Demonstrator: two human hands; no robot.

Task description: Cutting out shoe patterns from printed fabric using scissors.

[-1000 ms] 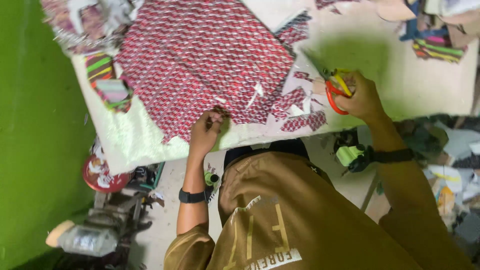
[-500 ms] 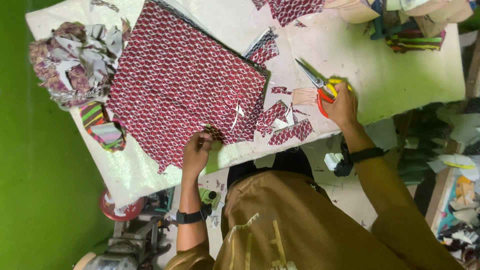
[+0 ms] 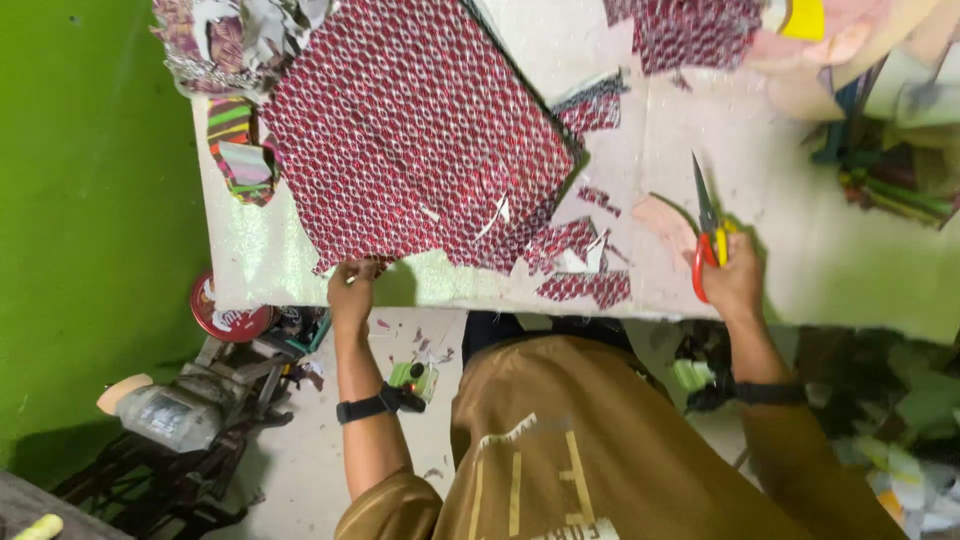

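left hand (image 3: 352, 287) pinches the near edge of the red cloth (image 3: 420, 130) on the table (image 3: 850, 260), while right hand (image 3: 735, 280) grips scissors (image 3: 706, 225) well right of it.

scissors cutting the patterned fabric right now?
No: the scissors in the right hand lie apart from the red patterned fabric.

Patterned cloth (image 3: 420, 140) cut off at the top edge; right hand (image 3: 735, 285) hides the scissors' (image 3: 706, 225) handles.
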